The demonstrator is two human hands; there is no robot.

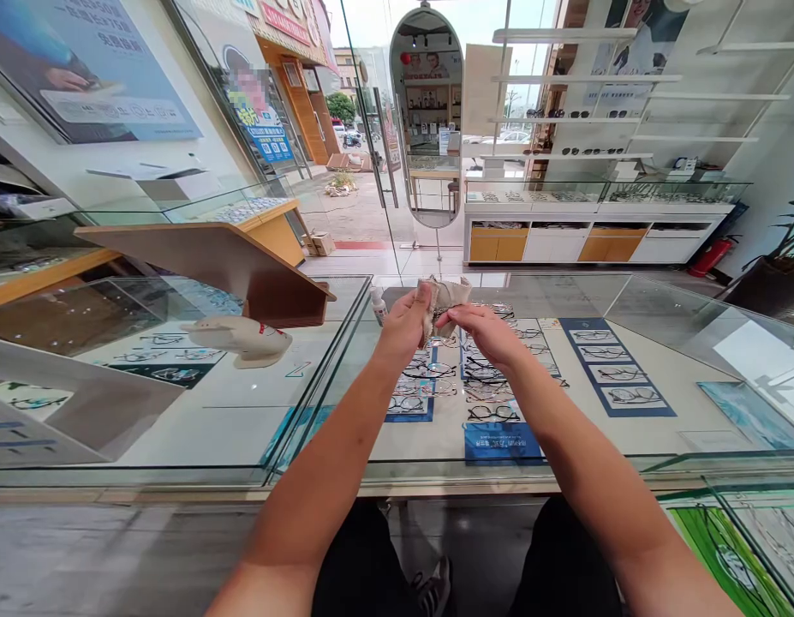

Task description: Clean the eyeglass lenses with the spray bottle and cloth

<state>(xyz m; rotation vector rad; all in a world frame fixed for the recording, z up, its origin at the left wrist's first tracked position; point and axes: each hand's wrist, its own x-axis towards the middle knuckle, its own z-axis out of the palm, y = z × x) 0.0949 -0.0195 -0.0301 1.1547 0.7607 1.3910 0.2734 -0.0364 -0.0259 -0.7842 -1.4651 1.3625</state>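
Note:
Both hands meet above the glass counter, around a crumpled beige cloth. My left hand is closed on the cloth's left side, thumb on top. My right hand pinches the cloth's lower right edge with its fingertips. Whether anything lies inside the folds cannot be seen. A small white bottle stands just left of my left hand. Below the hands, several pairs of glasses lie in rows on the display, some over blue cards.
A brown wooden stand and a beige object are on the left. An oval mirror rises beyond the counter. The glass counter's front edge runs close to the body. More glasses lie on a blue strip at right.

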